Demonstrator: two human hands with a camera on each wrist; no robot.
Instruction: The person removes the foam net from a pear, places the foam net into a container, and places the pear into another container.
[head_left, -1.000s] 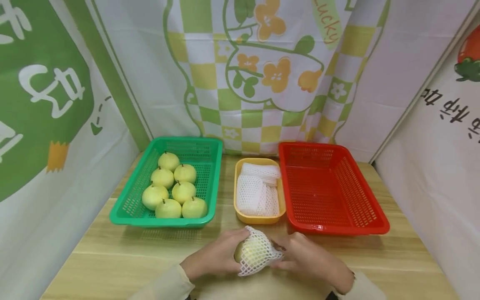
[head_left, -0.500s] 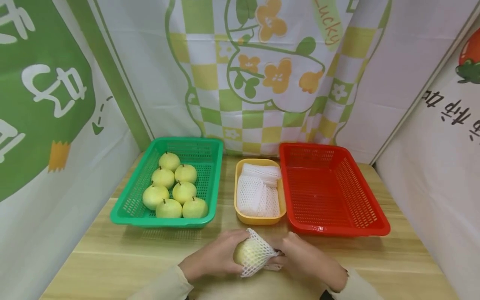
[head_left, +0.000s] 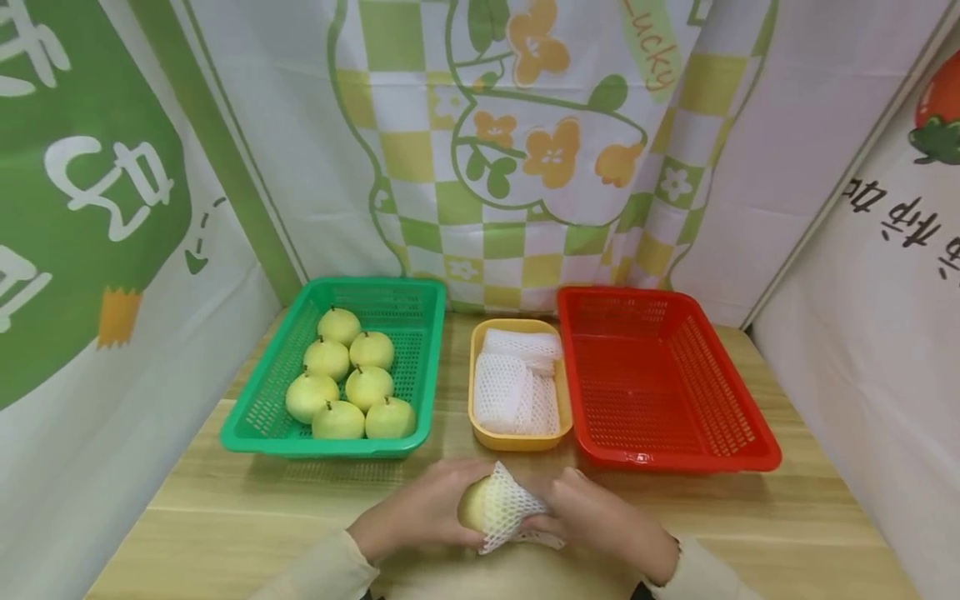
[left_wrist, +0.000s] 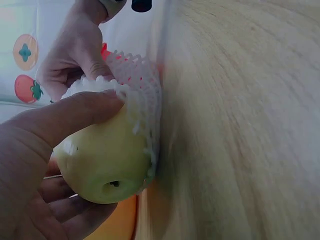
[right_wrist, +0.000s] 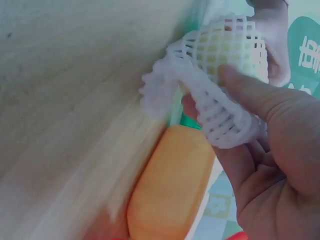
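Note:
My left hand [head_left: 429, 510] grips a yellow-green pear [left_wrist: 107, 160] low over the table, thumb on top and fingers underneath. A white foam net sleeve [head_left: 512, 503] covers the pear's right side, while the left side and its bottom end are bare. My right hand [head_left: 600, 518] pinches the sleeve's gathered right end between thumb and fingers. In the right wrist view, a loose flap of the foam net [right_wrist: 220, 117] folds over those fingers. The left wrist view shows the net's edge around the pear, close to the left thumb [left_wrist: 75, 112].
A green basket [head_left: 315, 446] at the left holds several bare pears [head_left: 368, 387]. Behind the hands, a yellow tub [head_left: 517, 442] contains folded foam nets [head_left: 501, 387]. A red basket [head_left: 675, 460] stands right beside it. Printed cloth [head_left: 517, 250] walls in the wooden table [head_left: 217, 533].
My right hand has shifted left along the sleeve, close to the pear. Pear and left hand have moved slightly left, and a loose net end now shows below the right fingers.

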